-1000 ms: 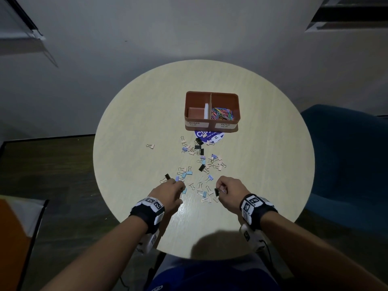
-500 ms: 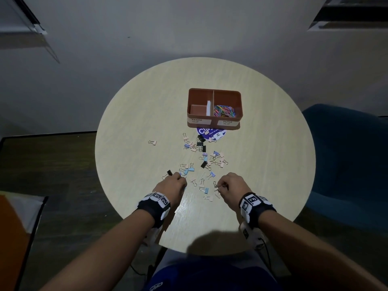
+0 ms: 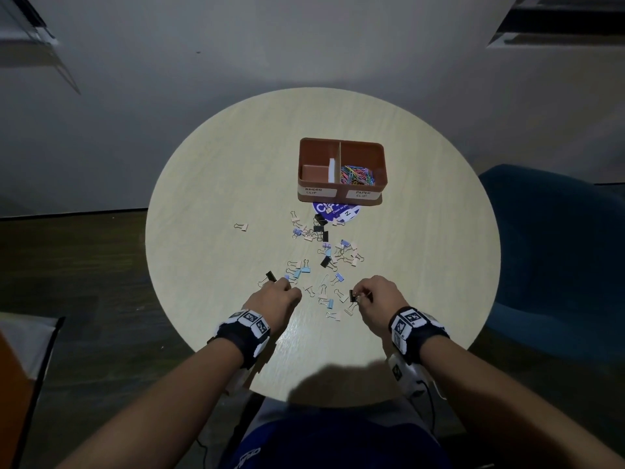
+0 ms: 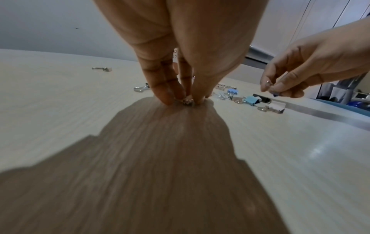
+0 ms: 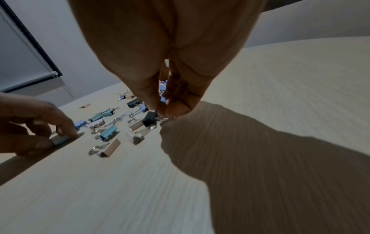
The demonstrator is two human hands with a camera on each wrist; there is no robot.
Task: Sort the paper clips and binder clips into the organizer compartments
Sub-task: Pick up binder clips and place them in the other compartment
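A brown two-compartment organizer (image 3: pixel 341 143) stands at the table's far middle. Its right compartment, labelled PAPER CLIP, holds coloured paper clips (image 3: pixel 356 174). Several binder clips (image 3: pixel 324 252) in black, blue and beige lie scattered between the organizer and my hands. My left hand (image 3: pixel 287 292) is down on the table and pinches a light blue binder clip (image 5: pixel 60 140); its wire handles show between the fingertips (image 4: pixel 187 100). My right hand (image 3: pixel 363 296) pinches the wire handle of a black binder clip (image 5: pixel 149 118) just above the tabletop.
A purple round sticker (image 3: pixel 334 209) lies at the organizer's front. One beige clip (image 3: pixel 241 227) lies apart on the left. The round table's (image 3: pixel 422 265) near edge is close behind my wrists. A blue chair (image 3: pixel 558 248) stands at the right.
Both hands stay at the near end of the pile, fingers working on clips. The right hand now holds the black clip by its handle. The view has shifted slightly.
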